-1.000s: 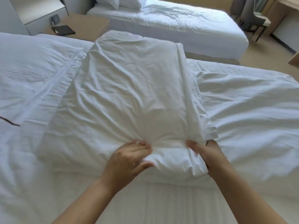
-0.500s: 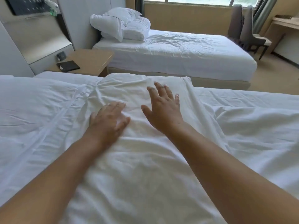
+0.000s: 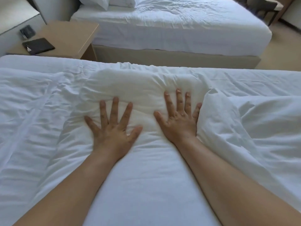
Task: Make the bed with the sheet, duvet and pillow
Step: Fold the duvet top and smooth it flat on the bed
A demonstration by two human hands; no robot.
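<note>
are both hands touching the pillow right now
Touching. The head view shows the left hand and right hand pressed flat, fingers spread, into the pillow, which dents and creases around them.

Two hands are counted, the left hand [image 3: 114, 132] and the right hand [image 3: 179, 123], each spread flat with five fingers. Two beds are seen: the near bed [image 3: 48, 128] and the far bed [image 3: 179, 26]. One bedside table [image 3: 68, 38] is counted, with one black folder [image 3: 38, 46] on it.
</note>
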